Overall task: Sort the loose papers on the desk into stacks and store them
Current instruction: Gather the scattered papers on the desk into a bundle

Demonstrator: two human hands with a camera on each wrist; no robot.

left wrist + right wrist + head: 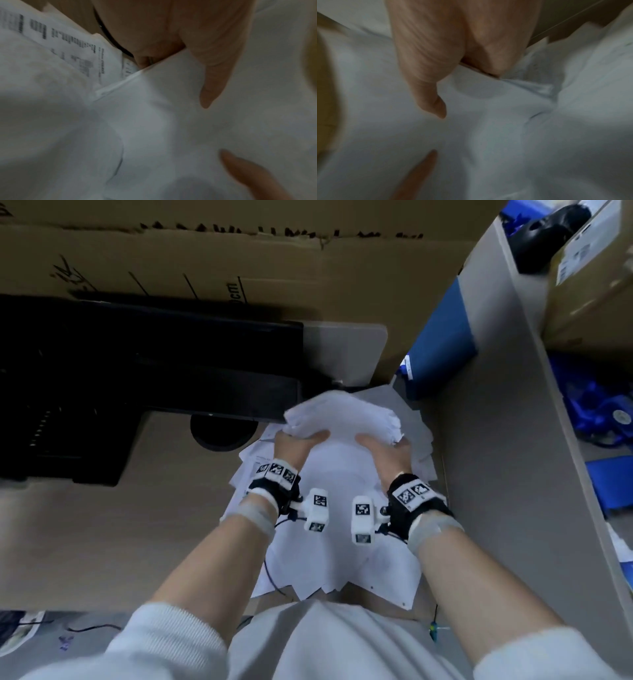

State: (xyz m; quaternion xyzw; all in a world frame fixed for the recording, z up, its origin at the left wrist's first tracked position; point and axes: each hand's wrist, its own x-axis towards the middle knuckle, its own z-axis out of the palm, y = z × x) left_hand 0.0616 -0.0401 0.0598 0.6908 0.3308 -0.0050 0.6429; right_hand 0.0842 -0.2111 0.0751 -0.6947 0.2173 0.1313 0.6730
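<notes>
A thick bundle of white papers [342, 416] is held up over the desk between both hands. My left hand [298, 441] grips its left edge, thumb on top and fingers underneath. My right hand [383, 445] grips the right edge the same way. In the left wrist view the left thumb [211, 86] lies on the top sheet [163, 115], and printed sheets [72, 47] show below. In the right wrist view the right thumb [429, 94] presses the crumpled sheets [522, 121]. More loose papers [342, 563] lie spread on the desk under my wrists.
A black monitor stand [137, 378] stands at the left with a round cable hole [222, 433] beside it. A cardboard wall [239, 268] closes the back. A grey partition [496, 440] runs along the right, with blue items [599, 412] and a cardboard box [589, 285] beyond it.
</notes>
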